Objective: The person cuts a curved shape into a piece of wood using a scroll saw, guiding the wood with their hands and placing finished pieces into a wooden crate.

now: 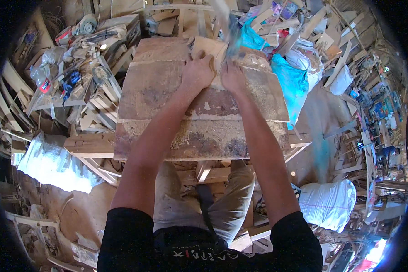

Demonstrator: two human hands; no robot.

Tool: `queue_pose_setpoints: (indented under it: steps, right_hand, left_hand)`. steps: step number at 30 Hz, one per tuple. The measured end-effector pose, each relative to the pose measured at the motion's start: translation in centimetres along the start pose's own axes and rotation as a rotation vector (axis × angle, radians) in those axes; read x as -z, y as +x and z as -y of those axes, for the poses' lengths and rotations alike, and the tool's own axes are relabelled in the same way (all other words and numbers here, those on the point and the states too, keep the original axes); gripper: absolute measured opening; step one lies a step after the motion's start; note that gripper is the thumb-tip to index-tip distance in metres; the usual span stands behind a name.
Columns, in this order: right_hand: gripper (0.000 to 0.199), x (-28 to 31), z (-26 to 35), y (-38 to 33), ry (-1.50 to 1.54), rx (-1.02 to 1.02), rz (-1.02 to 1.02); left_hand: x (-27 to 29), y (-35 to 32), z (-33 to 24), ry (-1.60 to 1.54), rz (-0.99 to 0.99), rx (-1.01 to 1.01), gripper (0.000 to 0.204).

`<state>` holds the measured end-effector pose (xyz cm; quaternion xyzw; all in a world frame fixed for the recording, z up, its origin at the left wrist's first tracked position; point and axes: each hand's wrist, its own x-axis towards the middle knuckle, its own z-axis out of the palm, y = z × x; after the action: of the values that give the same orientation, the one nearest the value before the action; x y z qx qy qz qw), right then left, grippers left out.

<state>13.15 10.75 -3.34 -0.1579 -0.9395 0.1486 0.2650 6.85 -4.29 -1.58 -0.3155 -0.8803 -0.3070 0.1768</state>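
Small pale wooden piece [209,51] lies at the far edge of the tabletop [199,113], pinned flat under the left hand [197,71]. That hand is closed down on it, fingers curled over the wood, palm pressing.

Right hand [232,75] is fisted around the handle of a tool [230,31] that rises up and away from the piece. The tool is a motion blur, bluish-grey; its kind cannot be told, though the streak suggests a fast swing or stroke.

Risk, as judged from this position: the two hands sit just beside each other, almost touching, with the left hand's fingers right next to where the tool meets the wood. A glancing stroke or a slip off the grain would likely carry the tool into those fingers. The piece is small and held only by hand pressure, no clamp seen, so it could skid or flip.

The tabletop is made of rough boards coated in sawdust, which gives poor grip under the piece. The work sits at the far edge, at full arm's reach, which weakens control of both hands.

Around it: a heap of wood scraps and hand tools [77,77] to the left, a bright blue bag [291,84] and white sacks [327,204] to the right, offcuts on the floor below. Footing looks cluttered; a stumble mid-stroke is another hazard.
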Motion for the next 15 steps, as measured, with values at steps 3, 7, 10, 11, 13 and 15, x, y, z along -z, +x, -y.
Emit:
queue_pose_setpoints:
  steps: [3, 7, 10, 11, 13, 15]
  right_hand:
    - [0.054, 0.6, 1.7, 0.3, 0.031, -0.031, 0.051]
    - [0.052, 0.1, 0.7, 0.9, -0.024, -0.004, 0.037]
    - [0.049, 0.2, 0.8, 1.4, -0.101, -0.014, 0.120]
    - [0.049, 0.2, 0.8, 1.5, -0.130, -0.028, 0.163]
    - [0.048, 0.6, 1.2, 1.6, -0.119, -0.060, 0.204]
    - [0.048, 0.6, 1.2, 1.5, -0.091, -0.068, 0.189]
  left_hand:
    - [0.9, 0.1, 0.5, -0.044, 0.022, 0.046, 0.032]
    - [1.3, 0.1, -0.4, -0.017, 0.069, 0.089, 0.033]
    - [1.6, 0.1, -0.4, 0.007, 0.010, 0.064, 0.033]
    - [1.6, 0.1, -0.3, -0.013, 0.024, 0.066, 0.033]
    - [1.6, 0.2, -0.1, -0.052, 0.050, 0.067, 0.033]
    - [1.4, 0.4, -0.1, -0.028, 0.078, 0.085, 0.033]
